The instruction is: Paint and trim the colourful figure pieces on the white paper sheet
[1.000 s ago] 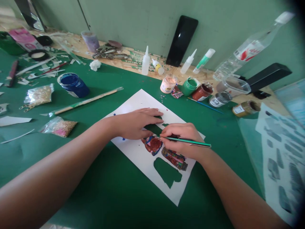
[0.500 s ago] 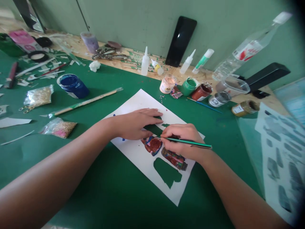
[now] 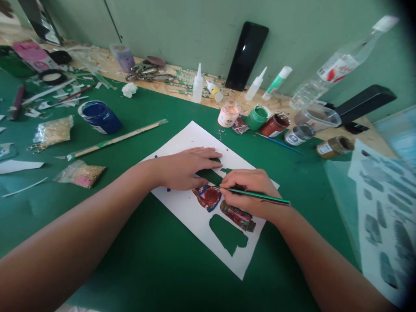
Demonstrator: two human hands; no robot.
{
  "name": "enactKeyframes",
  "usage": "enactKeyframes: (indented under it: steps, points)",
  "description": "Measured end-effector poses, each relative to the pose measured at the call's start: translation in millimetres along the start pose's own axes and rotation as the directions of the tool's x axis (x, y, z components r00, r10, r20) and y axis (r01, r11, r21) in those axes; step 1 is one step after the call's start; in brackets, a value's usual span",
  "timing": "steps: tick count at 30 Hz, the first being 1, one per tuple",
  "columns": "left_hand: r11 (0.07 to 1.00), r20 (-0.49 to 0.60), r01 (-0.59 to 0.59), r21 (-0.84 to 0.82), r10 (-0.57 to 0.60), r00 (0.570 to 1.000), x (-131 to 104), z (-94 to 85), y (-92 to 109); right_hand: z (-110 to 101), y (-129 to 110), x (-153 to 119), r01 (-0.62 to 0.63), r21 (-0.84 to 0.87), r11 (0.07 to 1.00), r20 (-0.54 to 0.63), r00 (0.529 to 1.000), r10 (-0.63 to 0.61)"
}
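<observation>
A white sheet of paper [image 3: 191,221] lies askew on the green table mat, with several shapes cut out of it and small painted figures on it. The brown-red painted figure [image 3: 209,198] has blue along its edge. My left hand [image 3: 191,169] rests flat on the sheet, fingers spread, thumb close to that figure. Between thumb and fingers of my right hand [image 3: 247,188] is a slim green-handled tool [image 3: 260,196], held low and slanted. Its thin tip meets the figure's upper edge beside my left thumb; whether it is a brush or a blade is too small to tell.
An open jar of blue paint [image 3: 100,118] stands left, near a long wooden stick [image 3: 120,138] and bead packets [image 3: 87,174]. More paint jars [image 3: 258,118], glue bottles [image 3: 198,84], a dark phone [image 3: 247,56] and a plastic bottle [image 3: 338,69] line the back. A stencil sheet [image 3: 383,208] lies right.
My right hand and the green-handled tool have shifted very slightly to the right. My left hand stays in place on the sheet.
</observation>
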State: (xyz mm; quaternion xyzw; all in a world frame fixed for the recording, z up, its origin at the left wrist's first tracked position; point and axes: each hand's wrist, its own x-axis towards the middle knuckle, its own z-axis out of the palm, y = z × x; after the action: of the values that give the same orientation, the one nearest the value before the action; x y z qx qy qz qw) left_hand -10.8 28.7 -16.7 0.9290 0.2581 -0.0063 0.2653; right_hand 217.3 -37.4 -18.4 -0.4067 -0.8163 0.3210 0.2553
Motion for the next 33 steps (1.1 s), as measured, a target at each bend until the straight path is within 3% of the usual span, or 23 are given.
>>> enactKeyframes:
  steps: [33]
  points:
    - [1.000,-0.016,-0.004,0.008,0.004,1.000,-1.8,1.5,-2.3,-2.1,5.3,-4.6,0.088,0.019,0.996,-0.007,0.996,-0.088]
